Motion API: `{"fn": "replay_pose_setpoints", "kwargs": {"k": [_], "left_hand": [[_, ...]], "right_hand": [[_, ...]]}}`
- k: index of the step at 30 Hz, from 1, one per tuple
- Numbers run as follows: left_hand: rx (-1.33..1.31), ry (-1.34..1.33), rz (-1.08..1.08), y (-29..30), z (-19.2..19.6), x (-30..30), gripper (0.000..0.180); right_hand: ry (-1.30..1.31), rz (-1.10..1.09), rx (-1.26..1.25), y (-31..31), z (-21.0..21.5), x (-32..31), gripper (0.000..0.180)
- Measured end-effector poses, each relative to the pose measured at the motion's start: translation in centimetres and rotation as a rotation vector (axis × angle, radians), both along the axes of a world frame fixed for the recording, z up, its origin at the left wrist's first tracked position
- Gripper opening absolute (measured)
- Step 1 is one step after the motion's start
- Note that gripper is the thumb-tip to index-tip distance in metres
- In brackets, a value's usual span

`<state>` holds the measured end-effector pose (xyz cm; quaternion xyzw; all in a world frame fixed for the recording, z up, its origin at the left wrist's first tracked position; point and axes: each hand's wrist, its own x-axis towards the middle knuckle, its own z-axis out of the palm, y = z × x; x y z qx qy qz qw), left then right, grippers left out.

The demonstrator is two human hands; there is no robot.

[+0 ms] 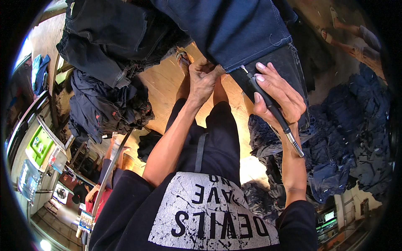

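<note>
Denim leg (243,31), dark blue, runs in from the top edge of my view, its hem lying across a dark panel (288,67); can't tell if that's a board or more cloth. My left hand (203,79) has thumb and fingers pinched tight on the hem's left corner. My right hand (282,94) has its fingers wrapped round a black pen-style tool (279,118) with a springy metal tail, its pale tip right by the hem, though I can't tell if it's touching. Writing-wise, the biggest is the shirt print (188,228): chunky black capitals on a cracked white block, upside down from here. No label I can make out on the denim. Clutter's everywhere: a black garment heap (113,37) at upper left, a navy pile (106,108) below it, and more dark cloth (335,142) down the right. Beyond the left piles there's a lime green tray (39,146), a clear bottle (28,182) and a co-worker in a red top (93,203). Another person's legs (356,31) show top right. Main obstruction is my own right hand, which covers part of the tool and the panel.
</note>
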<state>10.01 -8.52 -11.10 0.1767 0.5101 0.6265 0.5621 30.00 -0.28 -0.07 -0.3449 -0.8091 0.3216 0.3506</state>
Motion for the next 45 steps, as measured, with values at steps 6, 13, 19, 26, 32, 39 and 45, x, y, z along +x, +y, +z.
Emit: {"fn": "replay_pose_setpoints", "kwargs": {"k": [6, 13, 19, 26, 32, 39, 45], "left_hand": [[-0.013, 0.033, -0.028, -0.1, 0.1, -0.1, 0.018], [-0.003, -0.003, -0.014, 0.0, 0.2, 0.1, 0.018], [-0.008, 0.007, 0.005, -0.4, -0.1, 0.2, 0.021], [-0.016, 0.045, 0.058, -0.4, -0.7, 0.9, 0.017], [-0.108, 0.076, 0.009, -0.6, -1.4, 0.6, 0.006], [-0.023, 0.008, 0.080, -0.1, -0.8, 1.0, 0.020], [-0.213, 0.133, -0.059, -0.5, 0.2, 0.9, 0.002]], "right_hand": [[-0.002, -0.003, -0.003, 0.1, -0.1, 0.0, 0.029], [-0.013, -0.034, 0.007, 0.2, 0.0, 0.1, 0.031], [-0.018, -0.059, -0.007, 0.1, 0.0, 0.2, 0.028], [-0.016, -0.096, -0.005, 0.0, -0.4, 0.6, 0.029], [-0.014, -0.118, -0.012, 0.0, -0.5, 0.9, 0.029], [0.021, -0.165, 0.017, 0.1, -1.2, 1.1, 0.034], [-0.011, -0.214, 0.007, 0.0, -1.2, 1.3, 0.034]]}}
